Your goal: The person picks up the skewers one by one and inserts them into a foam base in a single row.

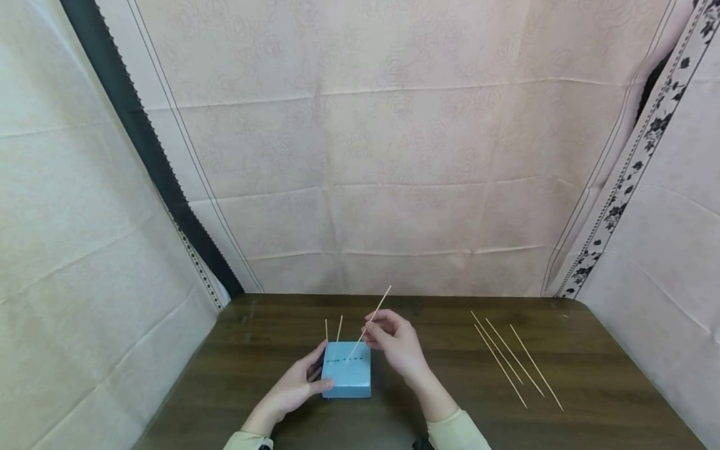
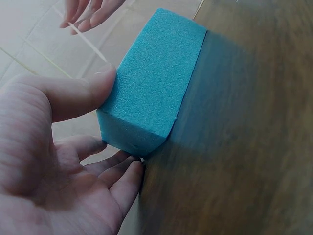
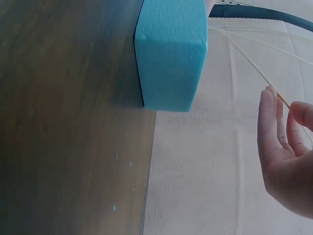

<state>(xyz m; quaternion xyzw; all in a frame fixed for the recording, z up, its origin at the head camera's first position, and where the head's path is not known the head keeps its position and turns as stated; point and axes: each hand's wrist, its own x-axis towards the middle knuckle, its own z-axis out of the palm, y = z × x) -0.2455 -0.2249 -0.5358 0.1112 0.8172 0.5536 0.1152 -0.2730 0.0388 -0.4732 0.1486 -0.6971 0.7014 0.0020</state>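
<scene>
A light-blue foam block (image 1: 347,378) sits on the table with a row of dark marks across its top. My left hand (image 1: 298,382) grips its left side, the thumb against the near face (image 2: 151,73) and the fingers around the side and back. Between thumb and fingertips my right hand (image 1: 396,344) pinches a thin wooden stick (image 1: 383,299), tilted, its lower end at the marks on the block. In the right wrist view the same stick (image 3: 254,66) slants to the block's top. Two more thin sticks (image 1: 340,326) rise from the block's left part.
Several loose thin sticks (image 1: 514,353) lie side by side on the dark wooden table (image 1: 439,350) to the right. Pale cloth (image 1: 394,156) hangs behind the table and along both sides. A tiny light speck (image 1: 565,315) lies near the back right edge.
</scene>
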